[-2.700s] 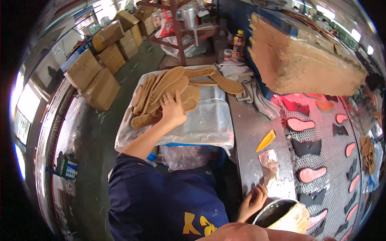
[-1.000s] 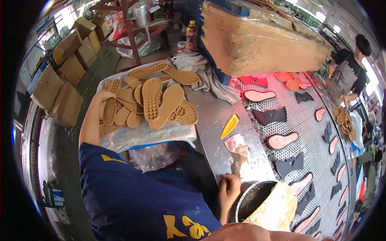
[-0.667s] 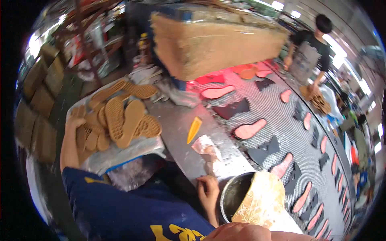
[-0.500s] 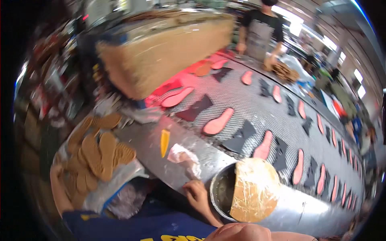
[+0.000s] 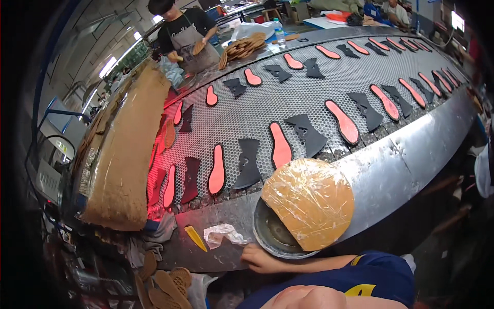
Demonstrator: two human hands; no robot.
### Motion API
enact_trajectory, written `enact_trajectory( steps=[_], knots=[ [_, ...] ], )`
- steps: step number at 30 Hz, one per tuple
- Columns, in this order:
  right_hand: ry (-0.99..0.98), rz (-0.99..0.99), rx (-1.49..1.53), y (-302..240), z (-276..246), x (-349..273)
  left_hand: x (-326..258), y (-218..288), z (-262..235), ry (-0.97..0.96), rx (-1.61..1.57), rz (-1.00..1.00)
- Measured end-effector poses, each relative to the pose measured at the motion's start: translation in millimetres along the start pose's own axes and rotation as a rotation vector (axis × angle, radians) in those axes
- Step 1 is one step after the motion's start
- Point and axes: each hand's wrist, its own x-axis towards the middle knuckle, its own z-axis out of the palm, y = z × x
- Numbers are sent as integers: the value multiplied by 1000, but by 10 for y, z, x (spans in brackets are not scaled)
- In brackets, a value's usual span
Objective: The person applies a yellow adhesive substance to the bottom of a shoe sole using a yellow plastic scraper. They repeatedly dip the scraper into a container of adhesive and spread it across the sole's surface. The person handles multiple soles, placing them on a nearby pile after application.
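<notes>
My right hand (image 5: pixel 260 258) rests on the near edge of the metal ledge, its fingers curled in, and nothing shows in them. Right beside it stands a round metal basin (image 5: pixel 259 230), partly covered by a tan board wrapped in clear film (image 5: pixel 312 205). Crumpled white paper (image 5: pixel 223 235) and a yellow wedge-shaped tool (image 5: pixel 195 238) lie on the ledge, left of the hand. Tan shoe soles (image 5: pixel 170 288) are piled at the lower left, cut off by the frame. My left hand is out of view.
A mesh conveyor (image 5: pixel 247 113) carries rows of pink-faced soles (image 5: pixel 279 144) and black cut pieces (image 5: pixel 248 162). Red light glows beneath a long tan cover (image 5: pixel 121 159). Across the belt a person (image 5: pixel 188 38) holds a tan sole, near a stack of tan soles (image 5: pixel 243 49).
The view has swung to the right and turned. My left arm, earlier reaching to the tan soles, has left the picture. My right hand stays by the basin, its fingers now more curled.
</notes>
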Motion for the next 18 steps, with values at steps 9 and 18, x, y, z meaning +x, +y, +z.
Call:
enact_trajectory(
  steps=[9,18],
  knots=[
    [21,-3,-33,26,24,-18,-22,668,-135,180,-185,270],
    [13,-2,-59,-34,-74,-28,-367,2897,283,-427,90,421]
  ],
)
